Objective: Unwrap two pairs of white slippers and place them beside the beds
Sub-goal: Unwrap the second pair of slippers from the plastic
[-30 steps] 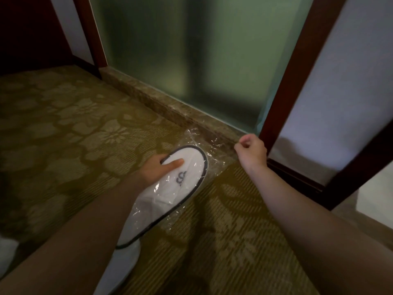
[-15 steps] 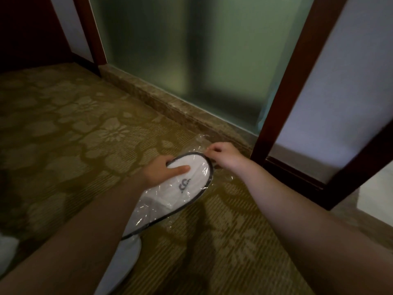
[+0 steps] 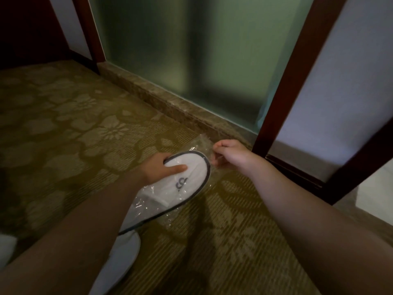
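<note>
A pair of white slippers (image 3: 187,182) with dark trim and a dark logo sits inside a clear plastic wrapper (image 3: 203,145), held above the carpet. My left hand (image 3: 157,169) grips the slippers near the toe end, thumb on top. My right hand (image 3: 228,155) pinches the loose end of the wrapper just past the toe. Another white slipper (image 3: 119,262) lies on the carpet below my left forearm, partly hidden by it.
Patterned olive carpet (image 3: 74,135) covers the floor. A marble threshold (image 3: 170,107) runs under a frosted glass panel (image 3: 191,50). Dark wooden frames (image 3: 282,103) stand at right. Something white (image 3: 6,245) shows at the left edge.
My right hand moved in from the right to the toe of the slippers, then pulled slightly away, pinching the wrapper's end. The left hand has kept its hold.
</note>
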Demonstrator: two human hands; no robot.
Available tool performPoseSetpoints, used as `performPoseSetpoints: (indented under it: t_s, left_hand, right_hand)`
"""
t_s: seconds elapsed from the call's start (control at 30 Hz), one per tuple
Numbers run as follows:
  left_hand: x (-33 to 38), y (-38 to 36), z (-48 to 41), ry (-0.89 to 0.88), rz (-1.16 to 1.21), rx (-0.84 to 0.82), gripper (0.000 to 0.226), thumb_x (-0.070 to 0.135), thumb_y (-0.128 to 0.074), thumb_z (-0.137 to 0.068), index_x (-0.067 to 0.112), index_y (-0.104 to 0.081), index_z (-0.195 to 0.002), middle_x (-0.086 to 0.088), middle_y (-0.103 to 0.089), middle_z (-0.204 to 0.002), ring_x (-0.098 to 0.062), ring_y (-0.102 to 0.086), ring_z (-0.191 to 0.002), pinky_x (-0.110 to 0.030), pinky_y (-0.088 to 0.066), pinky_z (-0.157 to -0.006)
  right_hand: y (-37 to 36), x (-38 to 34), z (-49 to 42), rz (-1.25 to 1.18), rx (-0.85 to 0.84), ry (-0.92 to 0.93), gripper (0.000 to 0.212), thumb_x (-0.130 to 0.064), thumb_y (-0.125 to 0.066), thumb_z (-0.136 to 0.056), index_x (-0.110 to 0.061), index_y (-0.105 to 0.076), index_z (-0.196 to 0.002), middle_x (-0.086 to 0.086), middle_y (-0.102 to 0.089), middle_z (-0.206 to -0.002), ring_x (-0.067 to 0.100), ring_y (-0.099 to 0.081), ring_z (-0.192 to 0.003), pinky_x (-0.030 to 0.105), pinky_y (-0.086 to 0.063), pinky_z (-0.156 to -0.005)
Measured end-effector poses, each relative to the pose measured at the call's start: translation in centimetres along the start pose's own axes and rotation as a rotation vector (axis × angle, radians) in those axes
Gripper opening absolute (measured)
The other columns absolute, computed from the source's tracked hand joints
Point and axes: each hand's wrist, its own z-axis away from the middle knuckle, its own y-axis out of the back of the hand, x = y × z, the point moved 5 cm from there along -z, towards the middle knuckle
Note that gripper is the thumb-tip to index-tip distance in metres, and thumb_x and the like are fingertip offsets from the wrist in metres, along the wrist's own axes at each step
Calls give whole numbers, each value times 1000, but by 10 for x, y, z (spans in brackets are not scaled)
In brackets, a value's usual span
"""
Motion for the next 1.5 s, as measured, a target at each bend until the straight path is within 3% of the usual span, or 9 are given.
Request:
performPoseSetpoints:
  t_s: [0.23, 0.47, 0.57, 0.8, 0.93, 1.1, 1.23, 1.33, 1.5]
  left_hand:
    - [-6, 7, 6, 13, -91, -18, 85, 84, -62, -42, 26, -66, -104, 0, -71, -100, -20, -67, -91, -46, -56, -86]
    - [5, 6, 5, -65, -194, 21, 80, 95, -44, -38, 32, -62, -83, 8, -67, -84, -17, -64, -83, -36, -53, -78]
    - [5, 5, 4, -67, -203, 7, 90, 95, -42, -40, 30, -66, -97, 4, -70, -94, -16, -65, -87, -38, -55, -82]
    - [4, 6, 2, -46, -235, -5, 71, 94, -46, -40, 35, -59, -78, 6, -68, -83, -17, -66, -81, -32, -54, -72]
    - [7, 4, -1, -38, -279, -60, 76, 90, -50, -46, 37, -60, -99, 5, -68, -93, -15, -67, -85, -36, -57, -77]
    - [-3, 5, -1, 23, -324, -56, 48, 72, -58, -66, 30, -59, -89, 3, -61, -83, -18, -60, -81, -31, -48, -71]
    - [-9, 5, 0, 101, -306, -64, 67, 71, -56, -70, 19, -60, -112, -4, -63, -102, -20, -58, -91, -31, -45, -76]
    - [-17, 5, 1, 118, -277, -60, 81, 88, -51, -46, 22, -61, -92, -3, -64, -93, -17, -58, -82, -29, -42, -68]
    - [-24, 4, 0, 174, -257, -56, 54, 72, -59, -64, 21, -56, -82, 0, -58, -84, -20, -57, -83, -30, -43, -71]
  right_hand:
    - [-2, 12, 7, -113, -185, -120, 13, -1, -52, -93, -9, -60, -98, 8, -63, -81, 6, -61, -41, 17, -48, -43]
    - [-11, 18, 10, 121, -343, -155, 39, -15, -71, -82, -8, -63, -119, -3, -63, -63, 6, -52, -45, 20, -46, -44]
    - [-12, 16, 9, 325, -322, -88, 33, -26, -74, -79, -14, -70, -110, -7, -60, -69, 10, -49, -59, 22, -43, -53]
    - [-15, 2, 8, 505, -235, 85, 24, -29, -58, -91, -9, -70, -96, 4, -61, -80, 12, -52, -67, 20, -44, -58]
    - [-9, 3, 4, 567, -161, 115, 30, -30, -52, -94, -6, -67, -99, 3, -58, -77, 13, -51, -65, 24, -42, -56]
    - [15, 1, 1, 547, -9, 150, 31, -31, -45, -97, -14, -69, -108, 1, -65, -98, 18, -58, -96, 27, -40, -78]
    - [29, 5, 5, 416, 115, 131, 39, -36, -42, -98, -8, -66, -110, 12, -65, -110, 25, -57, -107, 28, -36, -84]
    - [28, 10, 6, 391, 21, 72, 38, -49, -50, -90, -19, -62, -110, -2, -58, -109, 17, -51, -105, 32, -35, -89]
    - [23, 15, 2, 418, -13, 71, 37, -40, -67, -81, -21, -61, -112, 0, -60, -116, 19, -55, -107, 32, -40, -84]
